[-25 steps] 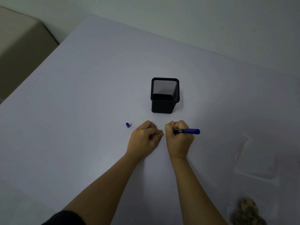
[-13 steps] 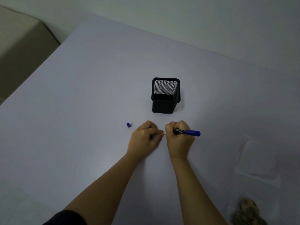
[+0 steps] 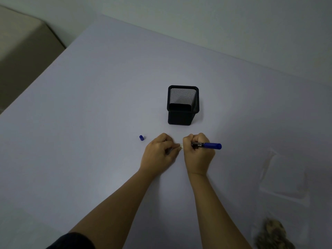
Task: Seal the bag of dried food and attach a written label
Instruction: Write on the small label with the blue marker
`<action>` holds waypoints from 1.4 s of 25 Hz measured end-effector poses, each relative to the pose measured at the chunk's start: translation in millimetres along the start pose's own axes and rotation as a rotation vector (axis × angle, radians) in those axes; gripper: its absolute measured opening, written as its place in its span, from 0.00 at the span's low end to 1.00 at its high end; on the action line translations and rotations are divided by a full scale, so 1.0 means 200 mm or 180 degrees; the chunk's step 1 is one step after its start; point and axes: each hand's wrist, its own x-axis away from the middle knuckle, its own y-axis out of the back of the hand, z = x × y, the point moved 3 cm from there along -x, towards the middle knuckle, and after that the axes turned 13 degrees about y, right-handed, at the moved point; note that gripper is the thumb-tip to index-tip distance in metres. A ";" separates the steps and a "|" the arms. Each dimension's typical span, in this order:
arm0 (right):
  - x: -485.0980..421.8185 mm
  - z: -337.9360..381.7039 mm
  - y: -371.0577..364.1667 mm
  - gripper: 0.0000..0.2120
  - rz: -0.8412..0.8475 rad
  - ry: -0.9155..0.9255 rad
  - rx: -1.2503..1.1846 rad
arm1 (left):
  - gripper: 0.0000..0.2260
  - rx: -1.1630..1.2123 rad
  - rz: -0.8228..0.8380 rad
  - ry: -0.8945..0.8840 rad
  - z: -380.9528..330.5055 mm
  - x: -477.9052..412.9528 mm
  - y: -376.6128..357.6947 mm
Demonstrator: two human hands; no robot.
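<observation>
Black mesh pen holder (image 3: 182, 105) upright on the pale table (image 3: 89, 123), just beyond the hands; nothing visible inside through the open top. Flat clear plastic bag (image 3: 283, 177) lying well off to the right, looking empty. Heap of brown dried food (image 3: 273, 234) at the bottom right edge, blurred, with clear plastic around it; whether inside a bag cannot be told.

Both forearms reaching forward from the lower edge, knuckles up, a dark sleeve (image 3: 71, 241) at the left elbow. Left hand (image 3: 159, 151) resting on the table with fingers curled inward, fingertips bearing on the left end of a small white label (image 3: 181, 146) and holding it against the surface. Right hand (image 3: 198, 151) closed in a fist-like writing grip round a blue marker (image 3: 206, 145), barrel pointing out to the right, nearly level, its tip end hidden under the fingers at the label.

Label lying on the table between the two hands, touched by both, mostly covered; any writing on it too small to read. Blue marker cap (image 3: 141, 138) lying alone on the table just left of the left hand, not touching it. Bag and dried food both well apart from either hand, off to the right.
</observation>
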 end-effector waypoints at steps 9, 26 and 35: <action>0.00 0.00 0.00 0.15 -0.0067 -0.0085 0.0049 | 0.08 -0.0010 -0.0005 -0.0019 0.00 0.00 0.00; -0.01 -0.01 0.01 0.13 -0.0213 -0.0174 0.0161 | 0.06 -0.0061 -0.0009 -0.0026 0.00 0.00 0.00; 0.00 0.00 0.00 0.16 -0.0069 0.0005 0.0100 | 0.09 -0.0018 -0.0012 -0.0017 0.00 0.00 0.00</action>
